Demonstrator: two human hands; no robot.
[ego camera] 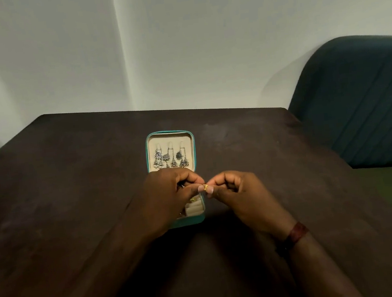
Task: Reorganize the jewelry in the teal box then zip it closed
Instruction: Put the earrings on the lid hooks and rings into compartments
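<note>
Then my left hand (171,196) hovered over the near half of the open teal box (169,133), which lay in the middle of the dark table (72,186), with silver earrings (170,160) hung in a row in its cream lid and the ring rolls (194,207) showing just past my knuckles. My left fingertips, curled in close, pinched one side of a small gold piece (205,187) above the box's right edge, and my right hand (239,193) pinched the other side between thumb and forefinger. Further right, a reddish band (296,232) sat on my right wrist, and a teal chair (361,105) stood beside the table.
</note>
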